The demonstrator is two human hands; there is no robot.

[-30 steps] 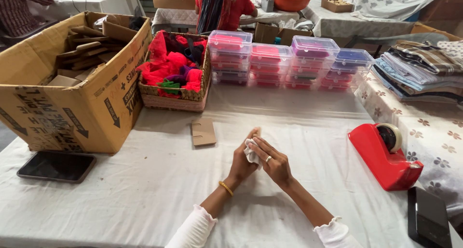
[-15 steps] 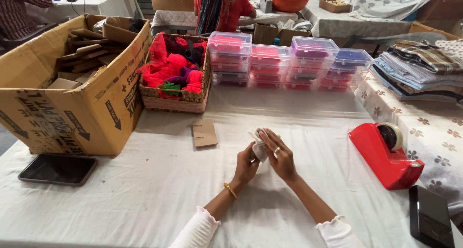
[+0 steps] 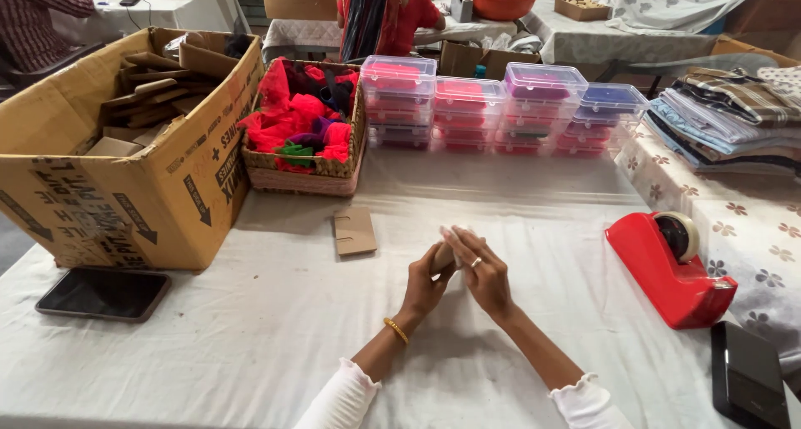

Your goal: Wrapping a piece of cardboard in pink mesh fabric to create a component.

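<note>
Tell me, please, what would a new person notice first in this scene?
Probably the two hands meeting at the table's middle, the left hand and right hand closed around a small pale object that is mostly hidden. Next, the bright red tape dispenser to their right, and the basket of red fabric pieces behind, standing between a big cardboard box and stacked clear plastic boxes.

The white piece that showed between the hands is now nearly hidden — right hand (image 3: 482,272) fingers folded over it.

One head-worn view looks down, near, over the table (image 3: 250,345).
</note>
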